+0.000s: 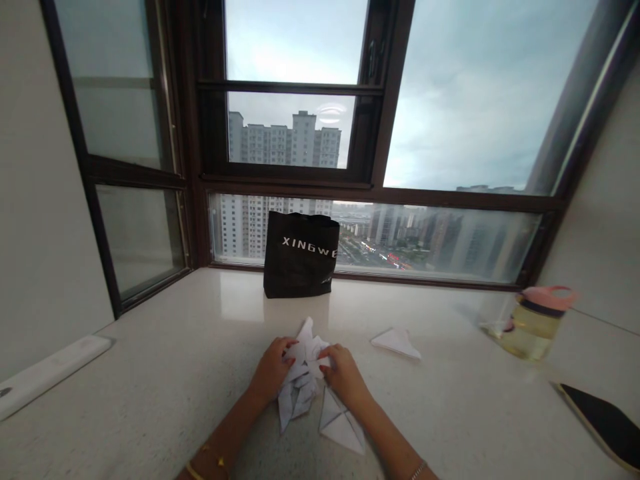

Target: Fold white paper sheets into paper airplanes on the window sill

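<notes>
A cluster of white folded paper (303, 390) lies on the white speckled counter in front of me, with pointed pieces sticking out above and below. My left hand (273, 370) is closed on its left side, thumb and fingers pressing the paper. On the opposite side, my right hand (344, 375) pinches the cluster's edge between thumb and fingers. Just below the right hand rests a creased paper piece (344, 427). Farther right, apart from both hands, is a folded paper triangle (397, 343). The exact folds between my fingers are partly hidden.
Behind the papers a black bag (301, 263) stands upright against the window. At right are a yellowish water bottle (534, 327) with a pink lid and a dark flat phone-like object (603, 420). A long white object (55, 373) lies at far left.
</notes>
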Tool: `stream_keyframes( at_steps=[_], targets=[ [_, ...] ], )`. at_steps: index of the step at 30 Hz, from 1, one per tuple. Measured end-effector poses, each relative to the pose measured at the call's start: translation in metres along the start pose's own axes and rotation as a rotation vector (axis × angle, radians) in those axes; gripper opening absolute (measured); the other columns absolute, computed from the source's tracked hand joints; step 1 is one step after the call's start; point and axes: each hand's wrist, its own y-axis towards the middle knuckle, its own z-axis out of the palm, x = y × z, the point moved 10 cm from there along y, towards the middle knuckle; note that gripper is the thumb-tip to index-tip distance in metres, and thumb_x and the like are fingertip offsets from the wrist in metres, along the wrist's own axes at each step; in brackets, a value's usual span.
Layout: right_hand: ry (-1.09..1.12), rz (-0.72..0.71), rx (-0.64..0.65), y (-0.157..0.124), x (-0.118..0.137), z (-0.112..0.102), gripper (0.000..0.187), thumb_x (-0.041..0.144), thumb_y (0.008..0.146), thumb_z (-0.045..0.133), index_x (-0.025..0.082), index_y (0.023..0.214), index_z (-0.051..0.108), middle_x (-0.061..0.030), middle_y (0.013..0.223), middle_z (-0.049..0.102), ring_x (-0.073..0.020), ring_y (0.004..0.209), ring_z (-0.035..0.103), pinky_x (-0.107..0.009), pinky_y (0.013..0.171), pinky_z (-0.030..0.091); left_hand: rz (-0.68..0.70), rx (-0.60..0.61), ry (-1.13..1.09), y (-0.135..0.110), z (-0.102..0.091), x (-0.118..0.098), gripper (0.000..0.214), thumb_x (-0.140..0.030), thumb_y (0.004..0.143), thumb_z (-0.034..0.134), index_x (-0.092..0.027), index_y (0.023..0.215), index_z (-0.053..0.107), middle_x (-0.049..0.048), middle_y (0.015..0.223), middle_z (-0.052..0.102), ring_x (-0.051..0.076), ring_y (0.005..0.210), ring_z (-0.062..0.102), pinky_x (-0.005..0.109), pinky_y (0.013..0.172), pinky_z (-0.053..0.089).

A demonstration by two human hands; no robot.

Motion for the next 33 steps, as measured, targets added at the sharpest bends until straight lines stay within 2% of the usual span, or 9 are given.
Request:
stream_keyframes(
  at_steps=[5,8,11,15,18,21,25,30,33],
  targets=[
    [0.036,0.025,-0.128,-0.002,0.001,-0.016,0.017,0.018,0.072,0.049,0.021,0.082,0.062,-0.0059,0.088,0.062,-0.0225,0.090,0.054,-0.034,0.080,0.036,-0.060,-0.229,-0.280,0.002,-0.025,0.007,0.051,-0.016,0.068,0.052,-0.017,0.118,0.044,0.0059,0.100,0.059,0.013,0.074,0.058,0.028,0.073,0.047],
    [-0.016,0.084,-0.172,-0.005,0.001,-0.025,0.017,0.031,0.074,0.051,0.024,0.082,0.064,-0.0051,0.090,0.062,-0.0256,0.095,0.051,-0.041,0.084,0.031,-0.079,-0.241,-0.426,0.005,-0.031,0.010,0.041,-0.023,0.068,0.055,-0.015,0.107,0.052,0.0066,0.094,0.063,0.015,0.075,0.060,0.028,0.073,0.047],
    [0.105,0.042,-0.242,-0.006,0.007,-0.035,0.024,0.040,0.073,0.053,0.025,0.089,0.064,-0.0055,0.095,0.061,-0.0251,0.096,0.049,-0.041,0.087,0.030,-0.083,-0.193,-0.523,0.007,-0.030,0.008,0.030,-0.030,0.068,0.056,-0.013,0.093,0.058,0.0081,0.086,0.066,0.018,0.079,0.060,0.029,0.074,0.046],
    [0.519,0.021,-0.313,-0.004,0.004,-0.036,0.041,0.045,0.068,0.059,0.022,0.102,0.058,-0.0061,0.091,0.061,-0.0213,0.086,0.052,-0.033,0.078,0.038,-0.052,-0.080,-0.524,0.005,-0.018,-0.006,0.031,-0.036,0.067,0.058,-0.013,0.088,0.061,0.0083,0.086,0.066,0.018,0.076,0.060,0.029,0.071,0.045],
    [0.777,0.080,-0.189,0.002,-0.002,-0.016,0.038,0.051,0.063,0.061,0.019,0.085,0.062,-0.0020,0.068,0.058,-0.0162,0.063,0.051,-0.028,0.058,0.038,-0.018,0.036,-0.431,0.002,-0.004,-0.017,0.029,-0.038,0.066,0.059,-0.014,0.082,0.063,0.0065,0.082,0.067,0.018,0.075,0.058,0.028,0.070,0.043],
    [0.882,0.091,-0.082,0.006,-0.001,-0.002,0.039,0.056,0.058,0.061,0.017,0.061,0.057,0.0020,0.050,0.050,-0.0117,0.047,0.043,-0.024,0.047,0.031,0.002,0.145,-0.385,0.000,0.012,-0.019,0.031,-0.041,0.068,0.057,-0.014,0.082,0.063,0.0050,0.081,0.066,0.017,0.075,0.057,0.026,0.068,0.042],
    [0.867,0.125,-0.176,0.005,-0.010,-0.014,0.039,0.055,0.058,0.061,0.017,0.058,0.053,0.0059,0.043,0.042,-0.0094,0.043,0.038,-0.022,0.043,0.027,-0.017,0.216,-0.281,0.000,0.024,-0.007,0.036,-0.047,0.068,0.053,-0.013,0.072,0.061,0.0010,0.069,0.061,0.014,0.066,0.053,0.023,0.060,0.038],
    [0.812,0.188,-0.440,-0.008,-0.023,-0.048,0.039,0.052,0.067,0.056,0.019,0.051,0.041,0.0093,0.037,0.032,-0.0068,0.036,0.030,-0.020,0.038,0.024,-0.103,0.065,-0.297,0.006,0.010,0.012,0.037,-0.051,0.067,0.051,-0.015,0.063,0.055,-0.0009,0.058,0.056,0.013,0.057,0.051,0.023,0.053,0.035],
    [0.836,0.152,-0.458,-0.010,-0.017,-0.056,0.038,0.051,0.071,0.052,0.019,0.051,0.043,0.0062,0.038,0.042,-0.0072,0.035,0.034,-0.020,0.037,0.028,-0.151,-0.039,-0.497,0.009,-0.001,0.019,0.036,-0.051,0.068,0.050,-0.016,0.074,0.054,0.0014,0.063,0.061,0.016,0.058,0.056,0.025,0.055,0.040]
  ],
)
